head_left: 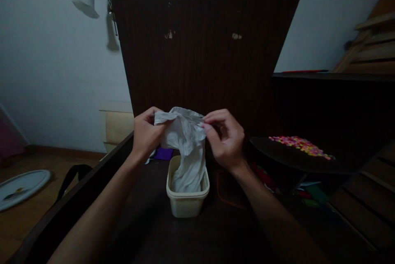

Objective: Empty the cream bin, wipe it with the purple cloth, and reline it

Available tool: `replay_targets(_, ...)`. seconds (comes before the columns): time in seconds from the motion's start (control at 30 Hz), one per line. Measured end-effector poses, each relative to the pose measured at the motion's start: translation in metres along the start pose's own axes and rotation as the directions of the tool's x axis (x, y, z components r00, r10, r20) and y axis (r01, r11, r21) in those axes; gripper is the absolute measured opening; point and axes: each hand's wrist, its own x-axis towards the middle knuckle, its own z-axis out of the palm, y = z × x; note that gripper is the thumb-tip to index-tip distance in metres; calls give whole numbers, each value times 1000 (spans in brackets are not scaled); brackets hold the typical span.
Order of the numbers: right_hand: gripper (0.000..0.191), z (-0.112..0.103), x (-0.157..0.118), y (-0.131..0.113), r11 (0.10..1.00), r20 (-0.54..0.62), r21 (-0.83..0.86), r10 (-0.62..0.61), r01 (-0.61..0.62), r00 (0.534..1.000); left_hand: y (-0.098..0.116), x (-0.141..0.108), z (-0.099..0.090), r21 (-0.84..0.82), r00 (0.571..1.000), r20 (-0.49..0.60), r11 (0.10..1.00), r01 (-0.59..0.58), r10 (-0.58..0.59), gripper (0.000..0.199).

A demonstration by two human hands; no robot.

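A thin, crumpled whitish plastic bag hangs between my two hands. Its lower end droops into a cream plastic tub, which stands upright on the dark wooden surface. My left hand is closed on the bag's upper left edge, with the thumb underneath the folds. On the other side, my right hand pinches the upper right edge between thumb and fingertips. The bag's folds hide the inside of the tub for the most part.
A tall dark wooden panel rises behind the tub. A purple item lies just left of the tub. At right, small colourful pieces cover part of a dark shelf. A wall lamp hangs upper left.
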Motion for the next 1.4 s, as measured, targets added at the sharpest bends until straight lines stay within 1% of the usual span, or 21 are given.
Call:
replay_targets(0.07,20,5,-1,-12,998,220,-27,-58,65,974,8,-3,1,18,1000,18,1000,-24,24,28)
replay_targets(0.1,30,8,-1,-13,997,291,-53,-43,60,956,11,-4,0,13,999,45,999,-32,31,32)
replay_targets(0.17,45,11,-1,-10,995,364,-102,27,11,931,14,-5,-4,-58,988,144,997,-43,51,36)
replay_targets(0.23,41,11,1,-2,992,406,-107,101,-62,908,15,-4,-9,-205,961,260,978,-42,96,36)
replay_targets(0.3,23,7,4,5,993,448,-84,116,-87,886,14,-2,-16,-350,937,312,936,-41,158,35)
replay_targets(0.37,20,-1,9,7,997,465,-50,77,-60,882,13,3,-23,-429,934,303,902,-44,189,36)
replay_targets(0.43,23,-10,15,5,999,458,-10,51,-52,888,12,10,-28,-436,946,273,899,-39,173,39)
replay_targets(0.53,23,-22,24,-6,991,455,7,115,-133,883,10,19,-32,-369,972,202,929,-36,118,40)
replay_targets(0.6,21,-29,30,-15,984,482,-18,162,-176,861,10,22,-33,-350,983,156,936,-35,96,38)
replay_targets(0.63,21,-32,33,-21,981,516,-31,179,-191,838,10,23,-34,-356,986,141,934,-31,87,37)
replay_targets(0.7,21,-37,37,-33,977,627,-59,197,-206,754,11,22,-35,-371,989,127,929,-18,70,36)
replay_targets(0.8,22,-47,38,-52,980,804,-112,186,-163,564,10,20,-42,-347,992,127,937,28,18,34)
replay_targets(0.87,22,-52,32,-65,977,859,-160,208,-140,468,6,17,-50,-291,989,135,952,95,-57,33)
replay_targets(0.93,27,-57,23,-73,960,870,-234,278,-156,407,-1,14,-60,-194,983,132,969,151,-127,32)
replay_targets(1.0,38,-60,11,-77,931,859,-328,365,-159,360,-10,11,-69,-72,985,102,987,143,-136,32)
replay_targets(1.07,44,-61,-2,-75,904,855,-411,427,-116,294,-19,9,-76,25,995,49,996,88,-89,34)
replay_targets(1.2,37,-62,-24,-68,834,834,-548,540,56,117,-39,8,-79,153,998,-66,988,-6,16,37)
replay_targets(1.23,43,-61,-29,-67,808,813,-582,576,92,84,-44,8,-77,186,995,-90,982,-23,41,37)
replay_targets(1.3,59,-61,-37,-66,755,766,-642,641,137,55,-54,12,-73,266,987,-135,963,-45,83,36)
replay_targets(1.37,77,-58,-45,-68,733,746,-663,664,150,52,-64,17,-64,331,981,-166,943,-41,101,35)
replay_targets(1.4,84,-56,-48,-69,729,742,-669,667,145,66,-68,20,-58,342,981,-172,940,-23,87,35)
